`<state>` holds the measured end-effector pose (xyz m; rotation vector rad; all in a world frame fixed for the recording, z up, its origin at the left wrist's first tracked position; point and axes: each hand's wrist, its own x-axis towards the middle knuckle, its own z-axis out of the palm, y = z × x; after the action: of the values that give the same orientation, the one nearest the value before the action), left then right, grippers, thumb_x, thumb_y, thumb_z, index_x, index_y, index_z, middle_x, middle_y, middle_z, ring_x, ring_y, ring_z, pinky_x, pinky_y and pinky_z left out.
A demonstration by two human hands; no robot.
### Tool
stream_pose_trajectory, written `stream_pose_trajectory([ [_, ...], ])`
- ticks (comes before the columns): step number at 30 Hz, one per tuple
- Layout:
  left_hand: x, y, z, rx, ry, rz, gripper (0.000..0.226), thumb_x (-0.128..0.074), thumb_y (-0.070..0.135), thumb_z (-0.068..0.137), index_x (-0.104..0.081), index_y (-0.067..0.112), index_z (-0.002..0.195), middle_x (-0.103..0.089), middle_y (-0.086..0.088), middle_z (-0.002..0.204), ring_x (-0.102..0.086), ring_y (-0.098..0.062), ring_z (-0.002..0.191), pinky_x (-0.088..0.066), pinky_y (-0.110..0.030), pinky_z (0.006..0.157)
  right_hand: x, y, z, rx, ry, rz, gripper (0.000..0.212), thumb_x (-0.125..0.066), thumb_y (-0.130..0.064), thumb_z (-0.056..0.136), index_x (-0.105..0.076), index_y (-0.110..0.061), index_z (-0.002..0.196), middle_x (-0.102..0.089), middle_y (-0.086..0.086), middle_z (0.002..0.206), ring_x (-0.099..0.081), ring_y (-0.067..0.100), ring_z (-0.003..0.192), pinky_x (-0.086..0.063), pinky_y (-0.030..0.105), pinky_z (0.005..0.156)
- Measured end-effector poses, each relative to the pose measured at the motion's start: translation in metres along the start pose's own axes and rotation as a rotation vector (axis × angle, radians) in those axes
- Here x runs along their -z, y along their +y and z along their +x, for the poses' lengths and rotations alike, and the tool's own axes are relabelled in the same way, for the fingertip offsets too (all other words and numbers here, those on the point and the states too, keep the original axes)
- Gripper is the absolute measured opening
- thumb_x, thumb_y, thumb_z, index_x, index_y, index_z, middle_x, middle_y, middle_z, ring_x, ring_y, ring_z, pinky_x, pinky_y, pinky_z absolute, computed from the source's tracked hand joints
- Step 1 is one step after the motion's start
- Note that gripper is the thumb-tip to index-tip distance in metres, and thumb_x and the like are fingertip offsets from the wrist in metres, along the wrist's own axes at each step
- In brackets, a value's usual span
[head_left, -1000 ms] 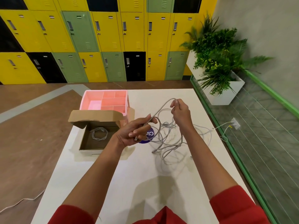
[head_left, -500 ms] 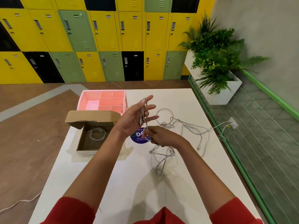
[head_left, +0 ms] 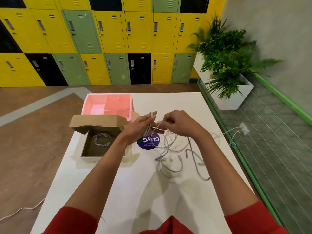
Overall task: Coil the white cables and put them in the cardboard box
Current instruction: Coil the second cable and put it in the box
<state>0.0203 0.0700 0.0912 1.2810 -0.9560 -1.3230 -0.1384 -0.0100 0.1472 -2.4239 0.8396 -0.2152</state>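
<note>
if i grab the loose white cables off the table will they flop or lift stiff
Probably floppy: the loose cables sprawl in slack curves on the table. Strands cross, so lifting one may drag others. Likely light, being thin.

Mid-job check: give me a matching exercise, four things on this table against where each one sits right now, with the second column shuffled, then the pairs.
Things:
1. coiled cable
2. pink tray
3. purple sticker
4. loose cables

Places:
A. behind the cardboard box
B. tangled on the table, right of the sticker
C. inside the cardboard box
D. flat on the table, between the box and the loose cables

Pairs: 1-C, 2-A, 3-D, 4-B
</note>
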Motion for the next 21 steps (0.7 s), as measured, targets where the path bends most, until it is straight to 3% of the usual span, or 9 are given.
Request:
stream_pose_trajectory([
  [3, -0.004, 0.0, -0.004, 0.042, -0.122, 0.158, 0.033, -0.032, 0.023, 0.104, -0.051, 0.009, 0.127, -0.073, -0.007, 0.081, -0.07, -0.025, 0.079, -0.054, -0.035, 0.088, 0.01, 0.005, 0.001, -0.015, 0.064, 0.076, 0.03, -0.061, -0.043, 0.09, -0.068, -0.02, 0.072, -0.042, -0.007, 0.049, -0.038, 0.006, 0.047, -0.031, 0.023, 0.051],
  [5, -0.007, 0.001, -0.007, 0.084, -0.171, 0.181, 0.034, -0.029, 0.02, 0.105, -0.051, 0.01, 0.128, -0.054, 0.0, 0.059, -0.053, -0.012, 0.054, -0.055, -0.029, 0.079, 0.016, 0.009, 0.002, -0.008, 0.109, 0.134, 0.029, -0.062, -0.042, 0.09, -0.069, -0.019, 0.073, -0.043, -0.004, 0.051, -0.034, 0.007, 0.046, -0.027, 0.016, 0.045],
  [7, -0.008, 0.003, -0.008, 0.117, -0.237, 0.095, 0.033, -0.028, 0.016, 0.105, -0.057, 0.009, 0.119, -0.03, 0.003, 0.055, -0.028, -0.008, 0.044, -0.054, -0.026, 0.075, 0.018, 0.014, 0.004, 0.006, 0.139, 0.189, 0.029, -0.063, -0.043, 0.089, -0.071, -0.017, 0.077, -0.045, -0.003, 0.056, -0.034, 0.006, 0.048, -0.026, 0.015, 0.044],
  [10, -0.009, 0.005, -0.012, 0.147, -0.378, -0.126, 0.032, -0.032, 0.026, 0.104, -0.058, 0.008, 0.103, -0.019, 0.007, 0.052, -0.015, -0.005, 0.041, -0.044, -0.02, 0.057, 0.017, 0.023, 0.006, 0.01, 0.155, 0.297, 0.03, -0.065, -0.041, 0.087, -0.068, -0.012, 0.082, -0.043, -0.007, 0.057, -0.035, 0.004, 0.051, -0.028, 0.016, 0.049],
  [13, -0.008, 0.003, -0.011, 0.172, -0.531, -0.451, 0.03, -0.037, 0.033, 0.1, -0.053, 0.01, 0.091, -0.022, 0.008, 0.05, -0.015, -0.005, 0.037, -0.041, -0.019, 0.048, 0.007, 0.031, 0.008, 0.007, 0.179, 0.432, 0.032, -0.066, -0.039, 0.087, -0.066, -0.007, 0.082, -0.038, -0.008, 0.057, -0.034, 0.006, 0.054, -0.03, 0.021, 0.055],
  [16, -0.01, -0.001, -0.01, 0.167, -0.68, -0.713, 0.029, -0.037, 0.029, 0.102, -0.049, 0.011, 0.083, -0.029, 0.006, 0.05, -0.013, -0.004, 0.034, -0.039, -0.018, 0.045, -0.007, 0.033, 0.008, 0.014, 0.181, 0.56, 0.032, -0.065, -0.04, 0.087, -0.067, -0.009, 0.082, -0.043, 0.004, 0.064, -0.037, 0.013, 0.063, -0.032, 0.029, 0.062],
  [21, -0.013, -0.015, -0.01, 0.165, -0.705, -0.944, 0.033, -0.032, 0.024, 0.105, -0.049, 0.006, 0.082, -0.033, 0.001, 0.052, -0.014, -0.004, 0.034, -0.038, -0.022, 0.046, -0.021, 0.028, -0.001, -0.005, 0.1, 0.63, 0.041, -0.053, -0.042, 0.095, -0.067, -0.009, 0.077, -0.026, 0.011, 0.065, -0.024, 0.015, 0.056, -0.022, 0.025, 0.05],
])
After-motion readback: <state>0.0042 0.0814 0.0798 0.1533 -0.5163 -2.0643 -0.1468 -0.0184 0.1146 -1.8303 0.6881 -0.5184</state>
